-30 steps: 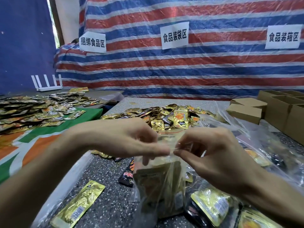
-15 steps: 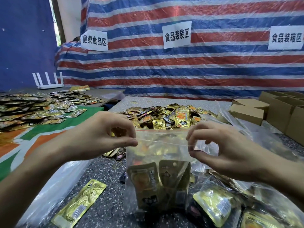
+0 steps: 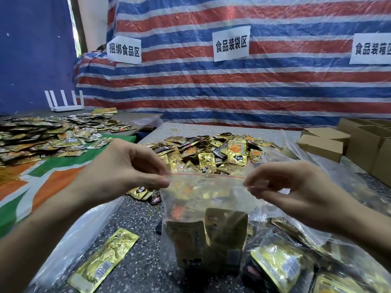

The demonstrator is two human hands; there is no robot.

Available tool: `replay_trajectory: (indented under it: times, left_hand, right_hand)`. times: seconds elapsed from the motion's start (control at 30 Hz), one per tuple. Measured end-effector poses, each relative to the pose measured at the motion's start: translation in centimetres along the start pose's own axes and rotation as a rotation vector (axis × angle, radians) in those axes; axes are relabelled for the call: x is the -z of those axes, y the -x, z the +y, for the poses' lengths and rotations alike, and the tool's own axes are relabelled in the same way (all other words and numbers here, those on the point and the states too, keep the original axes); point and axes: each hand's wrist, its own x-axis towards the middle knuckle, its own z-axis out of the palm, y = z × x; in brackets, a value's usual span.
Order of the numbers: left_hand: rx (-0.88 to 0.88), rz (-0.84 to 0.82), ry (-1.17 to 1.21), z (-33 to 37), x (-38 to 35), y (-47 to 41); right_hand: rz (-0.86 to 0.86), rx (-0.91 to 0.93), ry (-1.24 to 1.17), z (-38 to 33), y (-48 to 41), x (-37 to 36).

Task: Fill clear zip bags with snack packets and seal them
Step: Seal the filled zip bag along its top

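Observation:
A clear zip bag (image 3: 203,199) hangs upright in front of me with gold snack packets (image 3: 211,240) in its lower half. My left hand (image 3: 127,172) pinches the left end of its red zip strip between thumb and fingers. At the right end of the strip, my right hand (image 3: 283,187) pinches it the same way. The strip is stretched straight between the two hands. A heap of loose gold snack packets (image 3: 215,153) lies on the speckled table (image 3: 148,261) behind the bag.
One gold packet (image 3: 105,259) lies near the table's front left. Filled clear bags (image 3: 296,261) pile up at the lower right. Cardboard boxes (image 3: 364,144) stand at the right. Another heap of packets (image 3: 48,136) covers the left table, with a white router (image 3: 65,103) behind.
My hands, together at the middle of the bag's top a second ago, have slid apart along the zip strip to its two ends. The bag now hangs spread flat.

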Motion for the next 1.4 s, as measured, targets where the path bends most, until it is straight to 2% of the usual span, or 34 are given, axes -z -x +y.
replay_trajectory:
  times: [0.2, 0.37, 0.57, 0.67, 0.8, 0.87, 1.0, 1.17, 1.4]
  left_hand:
    - [0.115, 0.011, 0.065, -0.9, 0.1, 0.2]
    - [0.173, 0.006, 0.123, -1.7, 0.1, 0.1]
    - [0.094, 0.065, 0.129, -1.6, -0.1, 0.4]
    - [0.041, 0.082, 0.068, -1.4, -0.7, 0.4]
    - [-0.016, 0.111, 0.029, -1.3, -1.6, 0.8]
    - [-0.036, 0.111, 0.017, -0.9, -2.2, 0.8]
    - [-0.113, 0.132, -0.071, -0.1, -3.6, 0.9]
    - [-0.165, 0.177, -0.084, 0.4, -4.1, 1.0]
    - [-0.106, 0.154, 0.049, -0.2, -3.5, 1.1]
  right_hand:
    - [0.114, -0.040, -0.204, 0.0, -0.1, 0.0]
    - [0.121, -0.076, -0.239, 0.2, -0.1, 0.0]
    - [0.168, -0.079, -0.281, 0.1, -0.3, -0.2]
    - [0.160, -0.086, -0.226, 0.0, -0.5, -0.3]
    - [0.030, -0.099, 0.031, -0.9, -0.9, -0.1]
    - [-0.018, -0.039, 0.154, -2.1, -1.7, -0.5]
    - [-0.062, 0.125, 0.256, -4.8, -4.3, -2.9]
    - [-0.119, 0.192, 0.163, -5.8, -6.5, -4.0]
    - [-0.138, 0.249, 0.123, -5.1, -6.9, -4.4]
